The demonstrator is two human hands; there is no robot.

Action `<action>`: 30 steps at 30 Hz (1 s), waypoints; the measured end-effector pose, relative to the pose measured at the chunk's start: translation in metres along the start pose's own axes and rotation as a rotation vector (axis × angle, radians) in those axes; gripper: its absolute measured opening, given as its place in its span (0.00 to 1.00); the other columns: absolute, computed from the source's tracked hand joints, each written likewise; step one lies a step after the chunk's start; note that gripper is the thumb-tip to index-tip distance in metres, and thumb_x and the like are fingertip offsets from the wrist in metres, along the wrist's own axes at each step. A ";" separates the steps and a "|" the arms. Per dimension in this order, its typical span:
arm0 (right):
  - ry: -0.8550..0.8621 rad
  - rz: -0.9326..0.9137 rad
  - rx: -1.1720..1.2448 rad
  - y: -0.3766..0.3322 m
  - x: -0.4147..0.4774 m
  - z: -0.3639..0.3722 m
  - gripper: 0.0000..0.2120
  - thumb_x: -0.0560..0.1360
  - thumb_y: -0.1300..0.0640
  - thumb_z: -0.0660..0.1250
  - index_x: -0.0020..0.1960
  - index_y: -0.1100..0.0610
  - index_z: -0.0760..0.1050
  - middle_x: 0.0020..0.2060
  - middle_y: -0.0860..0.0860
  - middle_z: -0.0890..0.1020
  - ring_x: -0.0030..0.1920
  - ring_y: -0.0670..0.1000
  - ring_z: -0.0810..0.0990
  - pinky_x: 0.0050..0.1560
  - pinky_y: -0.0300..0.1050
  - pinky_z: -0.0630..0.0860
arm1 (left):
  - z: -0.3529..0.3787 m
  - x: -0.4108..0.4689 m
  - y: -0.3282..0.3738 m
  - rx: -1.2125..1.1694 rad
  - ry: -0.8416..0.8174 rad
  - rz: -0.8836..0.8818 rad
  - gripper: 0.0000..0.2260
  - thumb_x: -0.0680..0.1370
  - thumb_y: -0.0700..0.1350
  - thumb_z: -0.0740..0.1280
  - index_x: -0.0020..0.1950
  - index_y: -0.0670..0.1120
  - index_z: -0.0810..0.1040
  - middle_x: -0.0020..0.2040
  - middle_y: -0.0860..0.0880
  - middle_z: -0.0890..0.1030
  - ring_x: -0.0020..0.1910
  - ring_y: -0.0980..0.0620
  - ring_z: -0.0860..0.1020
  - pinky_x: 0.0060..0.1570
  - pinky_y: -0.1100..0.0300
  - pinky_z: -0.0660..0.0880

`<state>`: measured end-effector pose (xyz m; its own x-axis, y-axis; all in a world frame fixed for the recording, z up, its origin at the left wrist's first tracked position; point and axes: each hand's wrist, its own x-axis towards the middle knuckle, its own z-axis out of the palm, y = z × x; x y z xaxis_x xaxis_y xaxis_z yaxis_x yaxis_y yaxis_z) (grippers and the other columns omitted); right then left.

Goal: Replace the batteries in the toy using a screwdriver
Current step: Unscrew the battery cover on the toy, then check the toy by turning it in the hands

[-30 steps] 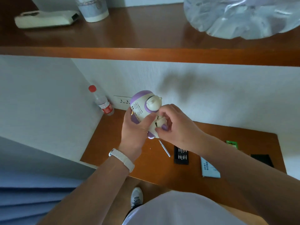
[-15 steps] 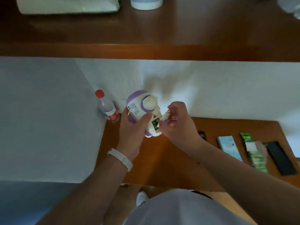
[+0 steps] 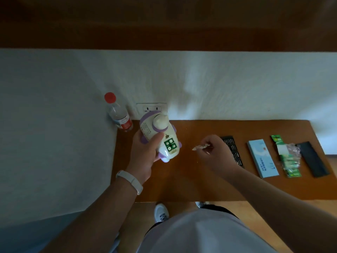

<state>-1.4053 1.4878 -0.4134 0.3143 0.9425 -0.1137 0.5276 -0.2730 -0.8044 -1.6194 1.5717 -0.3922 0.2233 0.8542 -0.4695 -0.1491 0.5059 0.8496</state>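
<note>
I log L hand (image 3: 145, 152) wrapped round white-and-purple plastic toy (image 3: 160, 132), axis 11-to-5, open green batt bay (image 3: 171, 144) up, at 9 o'clock of R hand (image 3: 215, 152) pinching small pale piece (image 3: 199, 147), prob. cover.

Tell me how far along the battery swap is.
Done: the toy is open, four green battery ends showing. In hand: the left hand grips the toy; the right hand pinches a small pale piece, likely the cover. Left: probably swapping in cells from the green pack, then screwing the cover back. Whether fitted cells are old, I cannot tell.
</note>
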 end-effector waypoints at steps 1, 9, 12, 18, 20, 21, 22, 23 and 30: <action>-0.018 0.012 -0.050 0.012 0.002 0.001 0.12 0.73 0.58 0.73 0.42 0.44 0.72 0.43 0.45 0.77 0.40 0.45 0.77 0.38 0.30 0.73 | 0.000 0.001 -0.002 -0.001 0.007 -0.011 0.22 0.74 0.42 0.75 0.67 0.53 0.76 0.57 0.48 0.85 0.55 0.45 0.85 0.47 0.44 0.84; -0.322 -0.017 -0.291 0.089 0.025 0.032 0.07 0.75 0.54 0.71 0.45 0.46 0.73 0.46 0.39 0.72 0.44 0.42 0.75 0.40 0.32 0.68 | -0.006 -0.006 -0.019 0.005 0.137 -0.051 0.22 0.75 0.42 0.75 0.66 0.54 0.76 0.56 0.52 0.85 0.53 0.50 0.85 0.43 0.51 0.84; -0.358 -0.097 -0.331 0.102 0.041 0.043 0.05 0.76 0.52 0.69 0.47 0.48 0.73 0.47 0.39 0.71 0.43 0.41 0.74 0.41 0.31 0.70 | -0.010 -0.012 -0.025 0.012 0.170 -0.062 0.21 0.75 0.42 0.75 0.67 0.53 0.77 0.58 0.50 0.85 0.54 0.49 0.85 0.43 0.51 0.83; -0.304 -0.178 -0.360 0.108 0.063 0.060 0.08 0.77 0.54 0.68 0.42 0.47 0.69 0.43 0.41 0.71 0.41 0.41 0.72 0.38 0.31 0.63 | -0.018 -0.020 -0.028 0.016 0.192 -0.078 0.27 0.69 0.49 0.77 0.67 0.54 0.77 0.60 0.49 0.84 0.56 0.47 0.85 0.45 0.48 0.83; -0.302 -0.214 -0.382 0.107 0.065 0.062 0.09 0.76 0.55 0.69 0.42 0.48 0.70 0.43 0.43 0.71 0.43 0.45 0.72 0.39 0.32 0.62 | -0.018 -0.020 -0.029 0.008 0.196 -0.077 0.25 0.70 0.47 0.76 0.66 0.53 0.77 0.59 0.49 0.84 0.55 0.48 0.85 0.44 0.49 0.83; -0.298 -0.223 -0.388 0.107 0.065 0.062 0.07 0.76 0.56 0.69 0.43 0.50 0.71 0.43 0.44 0.72 0.44 0.45 0.71 0.40 0.32 0.63 | -0.017 -0.021 -0.029 0.007 0.195 -0.077 0.25 0.70 0.47 0.76 0.67 0.53 0.77 0.59 0.49 0.84 0.55 0.48 0.85 0.44 0.49 0.83; -0.287 -0.233 -0.399 0.108 0.065 0.062 0.05 0.76 0.56 0.69 0.44 0.52 0.74 0.44 0.45 0.73 0.44 0.46 0.71 0.40 0.34 0.64 | -0.016 -0.021 -0.030 0.008 0.191 -0.078 0.25 0.70 0.47 0.75 0.67 0.53 0.77 0.60 0.48 0.84 0.56 0.47 0.85 0.44 0.48 0.83; -0.272 -0.244 -0.415 0.108 0.065 0.061 0.04 0.76 0.56 0.70 0.45 0.54 0.76 0.44 0.46 0.75 0.44 0.46 0.71 0.42 0.37 0.65 | -0.015 -0.021 -0.030 0.010 0.185 -0.082 0.26 0.70 0.47 0.75 0.68 0.52 0.77 0.61 0.48 0.84 0.57 0.46 0.84 0.46 0.47 0.83; -0.211 -0.219 -0.479 0.115 0.066 0.048 0.05 0.76 0.53 0.69 0.49 0.53 0.79 0.48 0.48 0.77 0.48 0.49 0.72 0.48 0.48 0.72 | -0.006 -0.021 -0.027 0.016 0.189 -0.063 0.21 0.76 0.42 0.74 0.68 0.53 0.75 0.60 0.50 0.84 0.55 0.49 0.85 0.42 0.53 0.83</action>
<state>-1.3619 1.5284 -0.5411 0.0181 0.9917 -0.1276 0.8773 -0.0770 -0.4738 -1.6258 1.5407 -0.4066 0.0470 0.8292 -0.5570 -0.1247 0.5581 0.8204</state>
